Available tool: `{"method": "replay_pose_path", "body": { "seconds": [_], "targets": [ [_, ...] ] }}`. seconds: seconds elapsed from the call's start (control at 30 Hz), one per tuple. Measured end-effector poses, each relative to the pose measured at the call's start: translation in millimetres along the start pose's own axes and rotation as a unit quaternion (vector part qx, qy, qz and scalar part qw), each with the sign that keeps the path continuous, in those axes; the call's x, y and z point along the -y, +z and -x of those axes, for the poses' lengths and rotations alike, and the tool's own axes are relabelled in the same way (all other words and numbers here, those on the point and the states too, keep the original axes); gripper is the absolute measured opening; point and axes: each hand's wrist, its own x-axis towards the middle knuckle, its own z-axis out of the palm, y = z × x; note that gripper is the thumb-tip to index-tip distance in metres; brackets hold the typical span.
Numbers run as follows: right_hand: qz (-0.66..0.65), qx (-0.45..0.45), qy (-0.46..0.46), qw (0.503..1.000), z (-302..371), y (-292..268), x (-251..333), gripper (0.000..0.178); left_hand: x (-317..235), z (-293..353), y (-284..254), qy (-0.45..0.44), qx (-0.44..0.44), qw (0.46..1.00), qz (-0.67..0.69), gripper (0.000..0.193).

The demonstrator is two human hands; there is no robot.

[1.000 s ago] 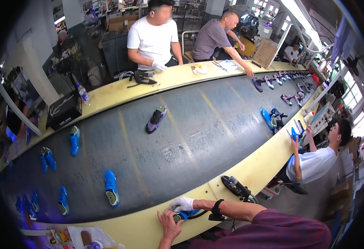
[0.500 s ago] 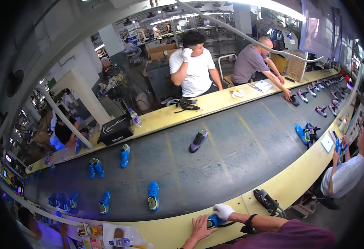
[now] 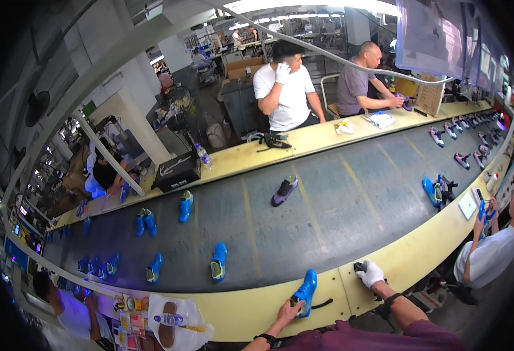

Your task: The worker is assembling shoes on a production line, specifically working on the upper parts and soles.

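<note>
Our right hand (image 3: 372, 274) has moved to the black tool (image 3: 360, 267), grip unclear; our left hand (image 3: 288, 310) grips the blue shoe (image 3: 308, 289), which could slip if held loosely.

Can't make out everything from here tbh. The left hand (image 3: 288, 310) has the blue shoe (image 3: 308, 292), but some fingertips get lost against its dark opening. The right hand (image 3: 372, 274), gloved, covers most of a black tool (image 3: 360, 267), so no clue how the fingers sit. The purple shirt (image 3: 350, 338) gets cut off at the bottom edge. Shoes way up the belt's far right (image 3: 486, 124) are too tiny to count, and the people at the back (image 3: 237, 38) are just blurry specks.
</note>
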Motion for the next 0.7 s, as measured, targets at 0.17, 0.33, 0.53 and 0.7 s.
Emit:
{"method": "replay_pose_path", "body": {
  "seconds": [0.17,0.33,0.53,0.7],
  "targets": [
    [0.009,0.102,-0.019,0.995,-26,-7,13,0.045,13,-24,-8,0.061,0.055,0.987,0.140,0.086],
    [0.018,0.150,-0.055,0.987,2,11,83,0.051,35,-30,-39,0.081,0.036,0.994,0.070,0.083],
    [-0.032,0.281,-0.163,0.945,80,36,196,0.055,62,-22,-38,0.109,0.067,0.989,0.079,0.089],
    [0.011,0.316,-0.136,0.939,90,75,206,0.057,80,-20,-37,0.122,0.031,0.990,0.063,0.077]
  ]
}}
